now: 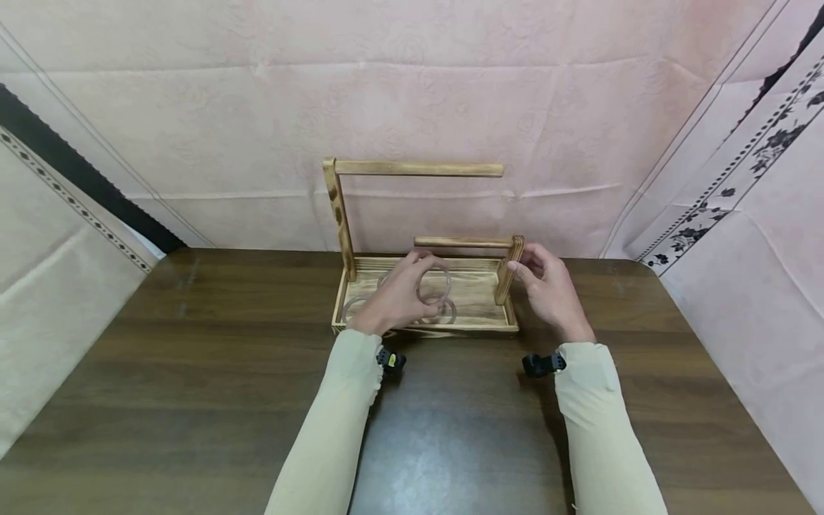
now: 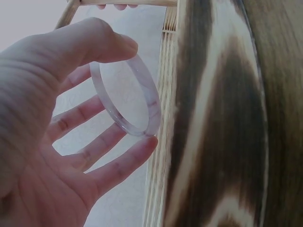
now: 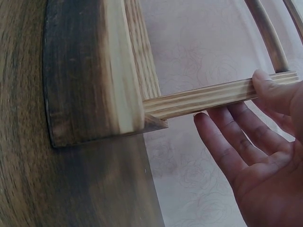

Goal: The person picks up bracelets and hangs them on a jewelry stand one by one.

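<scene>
My left hand (image 1: 400,295) pinches a pale, translucent bangle (image 2: 150,97) between thumb and fingers, tilted upright above the tray of a wooden display stand (image 1: 473,292). Other clear bangles (image 1: 352,306) lie in the tray, partly hidden behind this hand. On the right, my right hand (image 1: 550,290) grips the stand's short post (image 3: 203,98) near its top, thumb on one side and fingers on the other. A lower bar (image 1: 460,242) runs left from that post, with its left end free.
At the stand's left a taller post (image 1: 340,214) carries an upper bar (image 1: 418,169) whose right end is free. The stand sits at the far edge of a dark wooden table (image 1: 225,372). Pale patterned cloth (image 1: 412,93) hangs behind and at both sides.
</scene>
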`<state>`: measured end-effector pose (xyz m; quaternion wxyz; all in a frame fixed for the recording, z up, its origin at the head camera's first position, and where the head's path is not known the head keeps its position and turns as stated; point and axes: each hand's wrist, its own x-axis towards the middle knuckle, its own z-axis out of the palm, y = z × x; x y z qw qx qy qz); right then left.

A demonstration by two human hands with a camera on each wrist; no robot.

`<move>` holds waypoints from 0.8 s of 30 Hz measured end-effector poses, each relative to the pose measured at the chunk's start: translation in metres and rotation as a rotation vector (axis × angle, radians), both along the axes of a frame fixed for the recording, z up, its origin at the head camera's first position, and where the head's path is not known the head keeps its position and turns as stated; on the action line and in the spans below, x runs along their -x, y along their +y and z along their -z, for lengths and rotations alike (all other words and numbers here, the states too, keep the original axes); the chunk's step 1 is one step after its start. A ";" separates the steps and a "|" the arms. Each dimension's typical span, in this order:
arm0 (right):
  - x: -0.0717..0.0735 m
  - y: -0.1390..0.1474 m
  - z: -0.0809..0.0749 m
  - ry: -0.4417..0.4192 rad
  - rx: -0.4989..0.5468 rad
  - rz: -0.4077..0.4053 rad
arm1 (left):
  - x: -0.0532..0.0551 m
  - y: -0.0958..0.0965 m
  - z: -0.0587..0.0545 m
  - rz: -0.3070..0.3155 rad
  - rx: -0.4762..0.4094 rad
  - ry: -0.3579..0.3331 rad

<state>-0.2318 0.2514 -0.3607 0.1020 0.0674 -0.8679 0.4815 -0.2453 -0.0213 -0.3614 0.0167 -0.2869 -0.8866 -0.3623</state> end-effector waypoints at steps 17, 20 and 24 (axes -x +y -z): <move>-0.001 0.000 -0.001 -0.009 -0.002 0.001 | 0.003 -0.010 0.002 -0.004 -0.056 -0.041; -0.001 0.000 -0.001 -0.006 0.000 -0.002 | 0.004 -0.014 0.002 -0.011 -0.071 -0.036; -0.001 0.000 -0.001 -0.003 0.004 -0.003 | 0.005 -0.017 0.002 -0.016 -0.093 -0.047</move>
